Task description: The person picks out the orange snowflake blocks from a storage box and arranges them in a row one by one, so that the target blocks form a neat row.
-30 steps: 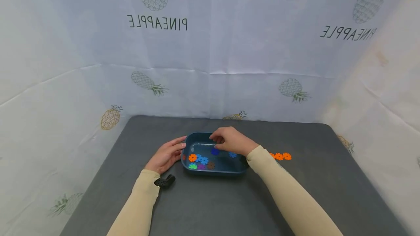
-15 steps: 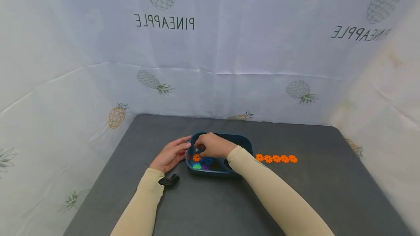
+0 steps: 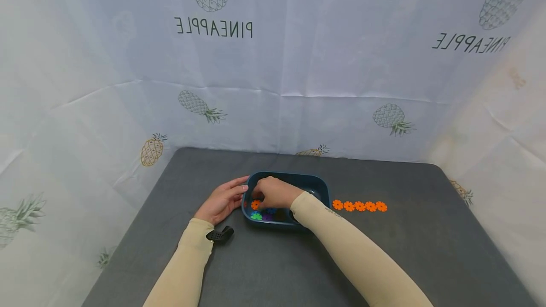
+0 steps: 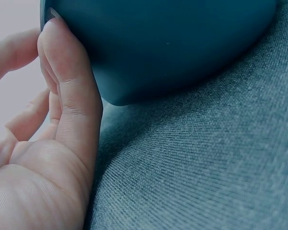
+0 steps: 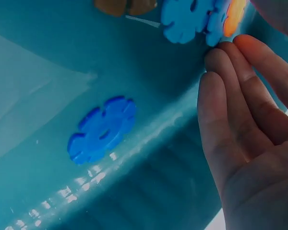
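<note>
My left hand (image 3: 222, 203) rests against the left side of the dark blue tray (image 3: 315, 179); in the left wrist view a digit touches its outer wall (image 4: 173, 52). My right hand (image 3: 275, 192) reaches down inside the tray with its fingers loosely bent. Just by its fingertips is an orange flower-shaped plastic piece (image 3: 256, 204), also at the upper edge of the right wrist view; I see no firm grip on it. Beside it lie a green flower piece (image 3: 256, 215), a purple one (image 3: 267, 217) and light blue pieces (image 5: 185, 21). A darker blue piece (image 5: 103, 129) lies apart.
A row of several orange flower pieces (image 3: 360, 206) lies on the grey table (image 3: 273, 269), right of the tray. Part of a brown piece (image 5: 125, 5) shows in the right wrist view. A pineapple-printed cloth (image 3: 324, 60) hangs behind the table.
The right hand has moved left across the tray and then lower, down by the orange piece. The left hand stays at the tray's side. The head view has shifted slightly.
</note>
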`<state>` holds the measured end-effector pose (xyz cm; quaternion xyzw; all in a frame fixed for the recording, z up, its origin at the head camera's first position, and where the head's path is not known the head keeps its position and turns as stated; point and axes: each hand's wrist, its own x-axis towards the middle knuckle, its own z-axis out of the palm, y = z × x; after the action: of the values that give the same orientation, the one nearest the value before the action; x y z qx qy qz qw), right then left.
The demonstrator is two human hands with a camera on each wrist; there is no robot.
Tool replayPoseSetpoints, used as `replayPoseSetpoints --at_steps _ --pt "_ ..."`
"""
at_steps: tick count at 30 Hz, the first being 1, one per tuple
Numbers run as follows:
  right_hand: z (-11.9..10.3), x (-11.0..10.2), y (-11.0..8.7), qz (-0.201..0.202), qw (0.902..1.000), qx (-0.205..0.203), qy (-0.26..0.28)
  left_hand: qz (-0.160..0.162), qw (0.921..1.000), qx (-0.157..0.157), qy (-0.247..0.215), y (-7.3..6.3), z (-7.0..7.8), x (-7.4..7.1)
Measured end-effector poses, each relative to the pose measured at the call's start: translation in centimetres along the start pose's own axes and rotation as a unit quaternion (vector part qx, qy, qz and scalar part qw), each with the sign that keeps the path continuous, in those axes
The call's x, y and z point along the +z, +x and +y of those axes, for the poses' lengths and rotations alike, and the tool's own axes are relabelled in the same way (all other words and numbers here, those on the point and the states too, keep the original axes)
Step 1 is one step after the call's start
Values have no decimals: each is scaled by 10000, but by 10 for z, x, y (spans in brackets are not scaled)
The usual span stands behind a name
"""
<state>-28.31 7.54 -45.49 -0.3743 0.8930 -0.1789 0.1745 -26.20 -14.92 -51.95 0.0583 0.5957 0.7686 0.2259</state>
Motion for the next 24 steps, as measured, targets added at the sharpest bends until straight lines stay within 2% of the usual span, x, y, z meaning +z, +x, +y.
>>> replayPoseSetpoints --at_steps 7,15,24 --pt "1 5 7 21 9999 -101 -128 -10 10000 19 -25 -1 0 0" --pt "2 6 8 -67 9999 112 57 -93 9999 8 -62 -2 3 2" --pt "2 2 6 -77 9999 123 43 -28 10000 20 -38 -4 4 3"
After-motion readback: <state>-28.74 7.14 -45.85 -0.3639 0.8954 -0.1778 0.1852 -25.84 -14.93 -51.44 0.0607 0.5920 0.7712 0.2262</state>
